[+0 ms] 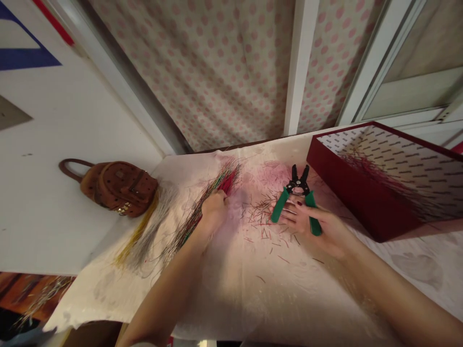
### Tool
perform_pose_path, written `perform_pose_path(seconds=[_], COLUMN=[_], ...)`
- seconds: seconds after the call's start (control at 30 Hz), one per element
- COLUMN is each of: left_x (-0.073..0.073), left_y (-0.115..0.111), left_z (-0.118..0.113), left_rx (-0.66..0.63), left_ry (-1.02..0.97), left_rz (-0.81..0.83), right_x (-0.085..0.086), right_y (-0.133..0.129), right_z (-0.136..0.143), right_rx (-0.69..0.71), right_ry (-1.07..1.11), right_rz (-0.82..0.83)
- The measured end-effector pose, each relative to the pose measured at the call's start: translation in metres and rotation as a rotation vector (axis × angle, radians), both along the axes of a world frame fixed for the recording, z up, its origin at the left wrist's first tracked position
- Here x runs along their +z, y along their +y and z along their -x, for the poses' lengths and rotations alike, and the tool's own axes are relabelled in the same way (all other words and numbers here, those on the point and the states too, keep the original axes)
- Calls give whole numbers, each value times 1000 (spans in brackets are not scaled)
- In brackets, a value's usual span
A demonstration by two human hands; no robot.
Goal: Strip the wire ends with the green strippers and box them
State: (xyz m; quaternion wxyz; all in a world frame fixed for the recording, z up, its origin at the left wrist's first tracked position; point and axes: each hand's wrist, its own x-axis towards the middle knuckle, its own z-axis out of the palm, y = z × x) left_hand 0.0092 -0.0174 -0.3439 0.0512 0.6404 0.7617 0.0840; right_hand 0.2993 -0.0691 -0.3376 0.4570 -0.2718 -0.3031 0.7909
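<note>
On the cloth-covered table, my left hand (pixel 214 209) is closed at a long bundle of thin wires (pixel 195 217), mostly dark and red with some green. Its fingertips are partly hidden, so how many wires it grips cannot be seen. My right hand (pixel 307 226) holds a wire stripper (pixel 297 185) with green handles and black jaws. The tool's handles are spread and its jaws stand apart, pointing away from me. Short cut wire pieces (pixel 265 212) lie scattered between my hands, some close to the right fingers.
A dark red box (pixel 347 193) with a patterned lining stands at the right, with more wires (pixel 383 178) inside. To the left are a small brown backpack (pixel 123 188), yellow wires (pixel 139 231) and grey wires (pixel 154 231). A dotted curtain (pixel 217 72) hangs behind the table.
</note>
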Motion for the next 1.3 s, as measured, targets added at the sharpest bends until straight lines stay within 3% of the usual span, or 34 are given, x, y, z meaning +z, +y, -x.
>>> perform_pose_path(seconds=[0.23, 0.5, 0.67, 0.87, 1.07, 1.3], left_x=[19, 2, 2, 5, -4, -2], left_y=[4, 13, 13, 8, 10, 8], left_z=[22, 34, 38, 25, 1, 10], left_rx=[-14, -56, -47, -22, -7, 1], left_ry=[-152, -286, -258, -139, -44, -134], left_rz=[-125, -124, -90, -22, 28, -20], right_x=[-4, -9, -12, -13, -16, -20], right_y=[1, 3, 3, 3, 4, 5], right_z=[0, 0, 0, 1, 0, -1], right_rx=[9, 15, 40, 29, 37, 46], right_ry=[-25, -15, -19, 13, 65, 67], right_rz=[20, 6, 8, 44, 32, 38])
